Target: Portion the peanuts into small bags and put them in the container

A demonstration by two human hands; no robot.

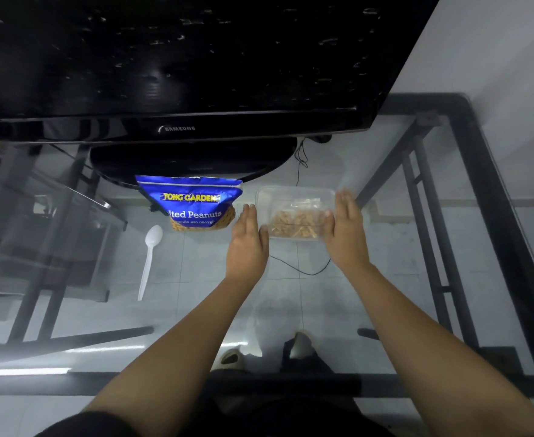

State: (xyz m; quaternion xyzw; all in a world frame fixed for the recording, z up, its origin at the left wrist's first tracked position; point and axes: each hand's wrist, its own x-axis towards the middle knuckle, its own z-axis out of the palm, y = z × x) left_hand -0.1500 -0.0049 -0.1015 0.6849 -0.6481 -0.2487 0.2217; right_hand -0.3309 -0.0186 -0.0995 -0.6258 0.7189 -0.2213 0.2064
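Container (pixel 290 191) edges between left hand (pixel 248 244), right hand (pixel 346 233)

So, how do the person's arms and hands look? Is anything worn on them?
The left forearm and the right forearm are bare, without sleeves. The left hand and the right hand have no gloves, and no ring, watch or bracelet is visible. Near the left elbow, at the lower edge, a dark sleeve seems to begin.

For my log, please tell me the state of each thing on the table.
peanut bag: stands upright
container: uncovered, holds filled small bags
spoon: lies flat, not held
left hand: open, beside container's left wall
right hand: open, beside container's right wall
television: screen dark
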